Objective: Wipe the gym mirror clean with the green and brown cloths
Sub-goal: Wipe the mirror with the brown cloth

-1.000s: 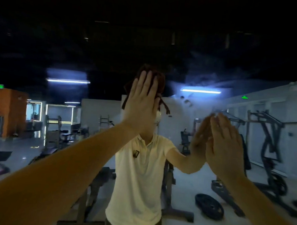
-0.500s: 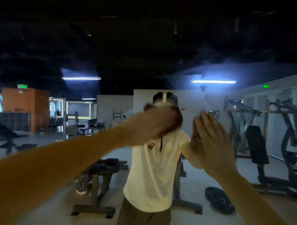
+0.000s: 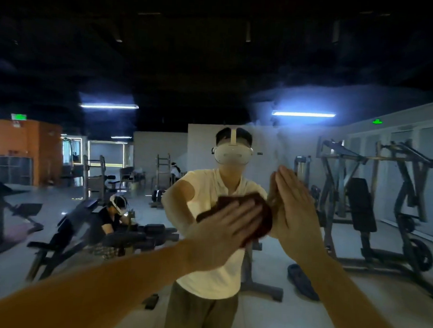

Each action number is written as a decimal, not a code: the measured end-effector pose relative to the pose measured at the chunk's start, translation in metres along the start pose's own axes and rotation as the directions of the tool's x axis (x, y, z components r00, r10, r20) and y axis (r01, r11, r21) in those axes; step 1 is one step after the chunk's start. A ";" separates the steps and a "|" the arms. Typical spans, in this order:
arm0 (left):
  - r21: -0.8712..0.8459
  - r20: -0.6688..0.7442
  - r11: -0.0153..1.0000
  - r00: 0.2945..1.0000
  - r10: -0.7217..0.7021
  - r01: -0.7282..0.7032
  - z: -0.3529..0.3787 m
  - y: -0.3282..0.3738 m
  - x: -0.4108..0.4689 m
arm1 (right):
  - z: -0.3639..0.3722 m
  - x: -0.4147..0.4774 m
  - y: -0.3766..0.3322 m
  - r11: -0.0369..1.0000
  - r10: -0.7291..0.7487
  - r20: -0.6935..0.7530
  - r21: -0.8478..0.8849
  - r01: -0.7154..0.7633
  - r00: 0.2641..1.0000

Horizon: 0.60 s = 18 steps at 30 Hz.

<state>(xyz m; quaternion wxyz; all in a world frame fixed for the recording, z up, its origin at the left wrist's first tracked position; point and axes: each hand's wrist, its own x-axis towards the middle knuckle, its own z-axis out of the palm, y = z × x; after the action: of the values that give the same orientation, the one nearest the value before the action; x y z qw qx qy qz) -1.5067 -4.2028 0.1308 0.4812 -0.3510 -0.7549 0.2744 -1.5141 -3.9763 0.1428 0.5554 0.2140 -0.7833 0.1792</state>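
Brown cloth (image 3: 264, 216) is being pressed flat against the mirror (image 3: 165, 70).
The left hand (image 3: 219, 236), fingers straight, is pressing the cloth near the mirror's centre; the right hand (image 3: 295, 212), open with fingers together, is resting on the mirror just beside the cloth, at its 3 o'clock.

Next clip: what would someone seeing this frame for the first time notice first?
Two bare arms reach up from the bottom edge to the mirror. At centre the left hand presses a brown cloth flat on the glass, and the right hand lies flat beside it. Behind them is the reflection of the person's pale shirt, with a hazy smear on the glass at upper right.
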 end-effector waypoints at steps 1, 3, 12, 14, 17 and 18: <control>0.035 0.074 0.991 0.989 0.126 -0.128 0.002 0.001 -0.014 | -0.001 -0.004 -0.002 1.000 -0.003 0.019 -0.027 0.004 1.000; 0.104 0.161 0.938 0.936 0.313 -0.332 -0.003 -0.025 -0.017 | -0.008 -0.009 -0.006 0.996 -0.010 0.066 -0.088 0.016 0.998; -0.032 -0.308 0.859 0.813 -0.494 0.510 -0.064 -0.139 0.083 | -0.013 -0.011 -0.023 0.991 0.010 0.046 -0.136 -0.004 0.999; -0.069 -0.292 0.903 0.857 -0.425 0.425 -0.045 -0.097 0.081 | -0.012 -0.011 -0.027 0.998 0.038 0.018 -0.060 -0.037 0.999; -0.050 -0.158 0.978 0.965 -0.210 0.204 -0.001 -0.013 0.033 | -0.007 -0.017 -0.030 0.996 0.077 0.044 -0.037 -0.076 0.996; -0.049 -0.100 0.992 0.988 -0.117 0.113 0.012 0.014 0.008 | -0.005 -0.023 -0.031 0.993 0.093 0.064 -0.082 -0.087 0.994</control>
<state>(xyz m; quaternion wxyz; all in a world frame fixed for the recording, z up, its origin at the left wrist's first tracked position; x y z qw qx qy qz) -1.5164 -4.1886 0.1195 0.5266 -0.3308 -0.7540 0.2116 -1.4871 -3.9966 0.1243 0.5279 0.1623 -0.8171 0.1656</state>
